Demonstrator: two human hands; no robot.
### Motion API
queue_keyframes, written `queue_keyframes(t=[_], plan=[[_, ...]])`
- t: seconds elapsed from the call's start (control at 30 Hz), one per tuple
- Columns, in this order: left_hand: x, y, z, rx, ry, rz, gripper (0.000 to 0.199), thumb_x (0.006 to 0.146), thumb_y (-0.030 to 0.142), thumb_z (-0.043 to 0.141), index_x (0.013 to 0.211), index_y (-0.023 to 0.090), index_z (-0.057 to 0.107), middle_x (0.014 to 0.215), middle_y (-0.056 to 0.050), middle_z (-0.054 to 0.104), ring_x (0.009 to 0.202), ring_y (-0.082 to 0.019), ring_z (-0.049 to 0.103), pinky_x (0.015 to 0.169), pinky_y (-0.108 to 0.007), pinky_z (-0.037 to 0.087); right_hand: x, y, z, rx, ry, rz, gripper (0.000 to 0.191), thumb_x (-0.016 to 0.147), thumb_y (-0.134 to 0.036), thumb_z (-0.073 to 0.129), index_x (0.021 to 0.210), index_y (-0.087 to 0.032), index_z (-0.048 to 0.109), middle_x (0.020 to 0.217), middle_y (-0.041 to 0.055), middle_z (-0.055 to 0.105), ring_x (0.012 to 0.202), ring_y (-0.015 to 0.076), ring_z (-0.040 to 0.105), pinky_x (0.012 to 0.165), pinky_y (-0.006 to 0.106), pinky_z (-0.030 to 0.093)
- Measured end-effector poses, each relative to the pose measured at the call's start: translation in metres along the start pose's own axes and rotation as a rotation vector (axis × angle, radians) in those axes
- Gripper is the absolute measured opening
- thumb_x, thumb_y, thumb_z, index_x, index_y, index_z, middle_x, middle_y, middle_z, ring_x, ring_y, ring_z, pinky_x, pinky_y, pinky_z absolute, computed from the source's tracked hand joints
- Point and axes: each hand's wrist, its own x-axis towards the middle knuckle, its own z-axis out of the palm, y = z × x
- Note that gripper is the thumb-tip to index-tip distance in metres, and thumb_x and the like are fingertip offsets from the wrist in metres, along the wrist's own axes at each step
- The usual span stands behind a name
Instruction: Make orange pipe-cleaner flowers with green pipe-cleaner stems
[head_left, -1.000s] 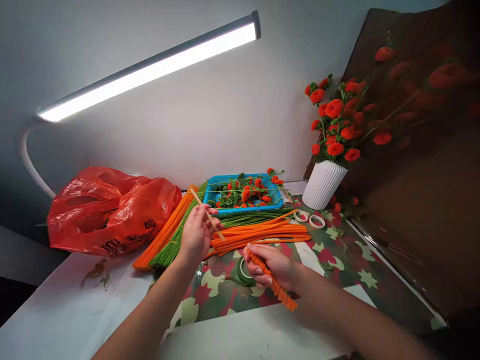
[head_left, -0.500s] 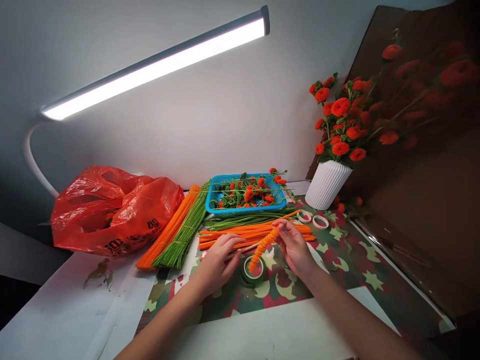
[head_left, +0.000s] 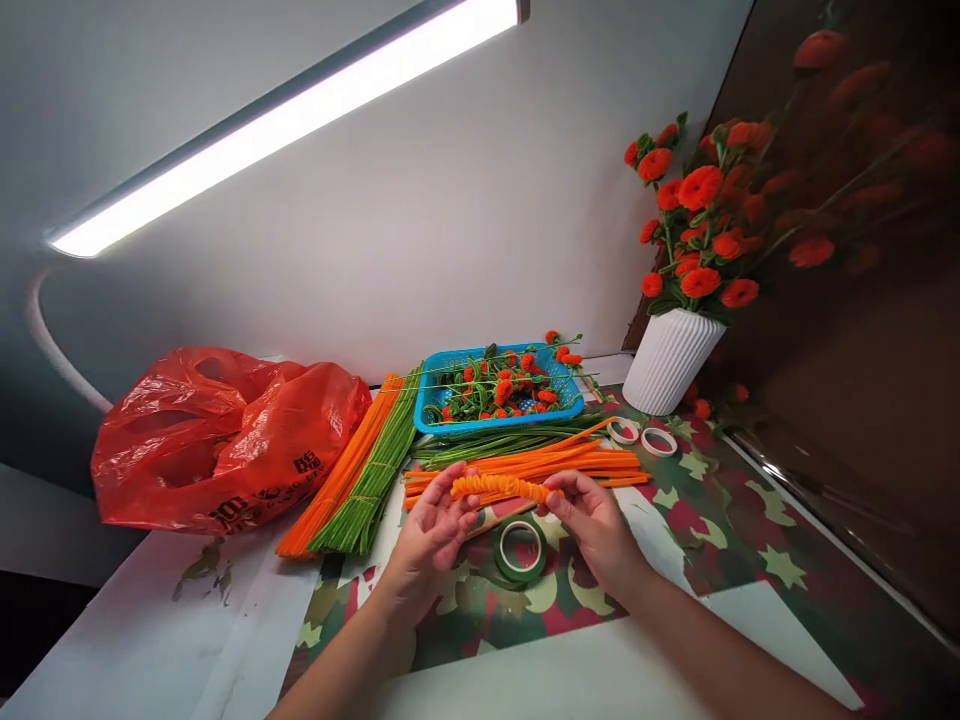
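A coiled orange pipe cleaner stretches level between my two hands, above the table. Its right end is pinched by the thumb and fingers of my right hand. At its left end, the fingers of my left hand are closed around the tip. Below the coil, a roll of green floral tape lies on the patterned mat. Loose orange pipe cleaners lie just behind my hands, with green pipe cleaners beyond them.
A blue basket holds small orange flowers on green stems. Orange bundles and green bundles lean beside a red plastic bag. At right are white tape rolls and a white vase of flowers. A lamp hangs above.
My left hand has turned palm up and taken the free end of the coil. The coil has swung from hanging slanted to lying level between both hands. The view has shifted slightly.
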Motion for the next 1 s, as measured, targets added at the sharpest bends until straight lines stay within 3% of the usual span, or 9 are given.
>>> queue_keyframes(t=[0.1, 0.23, 0.37, 0.47, 0.57, 0.7, 0.87, 1.0], plan=[[-0.003, -0.009, 0.004, 0.095, 0.036, -0.087, 0.062, 0.043, 0.022, 0.092, 0.101, 0.020, 0.068, 0.096, -0.005, 0.070, 0.067, -0.010, 0.065, 0.061, -0.017, 0.052, -0.007, 0.000, 0.005, -0.007, -0.064, 0.035, 0.033, 0.068, -0.045, 0.079, 0.081, -0.018, 0.063, 0.079, 0.0004, 0.062, 0.068, 0.0124, 0.059, 0.067, 0.025, 0.048], [-0.006, -0.015, 0.003, 0.323, 0.059, -0.084, 0.040, 0.052, 0.031, 0.088, 0.082, 0.017, 0.066, 0.060, 0.003, 0.063, 0.049, -0.010, 0.057, 0.044, -0.016, 0.043, -0.012, -0.009, 0.007, -0.025, -0.258, 0.130, 0.036, 0.073, -0.049, 0.073, 0.086, -0.018, 0.061, 0.073, 0.0003, 0.063, 0.065, 0.0131, 0.060, 0.062, 0.024, 0.047], [-0.010, -0.006, 0.005, 0.629, -0.030, 0.049, 0.022, 0.061, 0.027, 0.081, 0.075, 0.016, 0.069, 0.065, 0.001, 0.064, 0.054, -0.010, 0.055, 0.050, -0.018, 0.045, -0.009, -0.021, 0.000, -0.110, -0.491, 0.243, 0.041, 0.080, -0.054, 0.062, 0.098, -0.017, 0.060, 0.074, 0.0015, 0.065, 0.065, 0.0143, 0.062, 0.060, 0.025, 0.047], [-0.013, 0.001, 0.009, 0.726, -0.114, 0.055, 0.018, 0.061, 0.025, 0.079, 0.075, 0.016, 0.072, 0.069, 0.000, 0.067, 0.058, -0.011, 0.057, 0.053, -0.020, 0.046, -0.009, -0.023, -0.002, -0.322, -0.475, 0.131, 0.036, 0.077, -0.042, 0.070, 0.104, -0.019, 0.062, 0.082, 0.0019, 0.066, 0.074, 0.0154, 0.061, 0.065, 0.026, 0.048], [-0.012, -0.001, 0.007, 0.639, -0.138, -0.060, 0.026, 0.060, 0.031, 0.081, 0.078, 0.015, 0.071, 0.063, 0.000, 0.065, 0.051, -0.009, 0.053, 0.049, -0.020, 0.044, -0.013, -0.020, 0.001, -0.490, -0.386, 0.000, 0.021, 0.077, -0.032, 0.070, 0.093, -0.019, 0.068, 0.083, 0.0026, 0.066, 0.077, 0.0157, 0.060, 0.069, 0.027, 0.048], [-0.007, -0.011, 0.002, 0.398, -0.120, -0.098, 0.041, 0.053, 0.033, 0.086, 0.085, 0.015, 0.068, 0.056, 0.004, 0.059, 0.048, -0.007, 0.049, 0.048, -0.017, 0.040, -0.014, -0.009, 0.006, -0.241, -0.367, 0.160, 0.028, 0.080, -0.043, 0.065, 0.087, -0.015, 0.064, 0.067, 0.0007, 0.063, 0.055, 0.0123, 0.057, 0.053, 0.026, 0.048], [-0.007, -0.016, 0.002, 0.457, -0.171, -0.034, 0.030, 0.060, 0.030, 0.084, 0.081, 0.014, 0.070, 0.068, -0.001, 0.065, 0.060, -0.011, 0.057, 0.057, -0.021, 0.047, -0.014, -0.003, 0.010, -0.061, -0.391, 0.327, 0.044, 0.070, -0.052, 0.073, 0.088, -0.014, 0.058, 0.060, -0.0012, 0.064, 0.045, 0.0107, 0.059, 0.047, 0.023, 0.048], [-0.011, -0.016, 0.005, 0.473, -0.206, -0.014, 0.024, 0.065, 0.031, 0.082, 0.075, 0.013, 0.069, 0.074, -0.003, 0.066, 0.068, -0.014, 0.061, 0.064, -0.024, 0.049, -0.014, -0.004, 0.011, 0.021, -0.477, 0.407, 0.049, 0.075, -0.059, 0.064, 0.086, -0.012, 0.059, 0.057, 0.0003, 0.066, 0.042, 0.0111, 0.061, 0.045, 0.020, 0.046]])
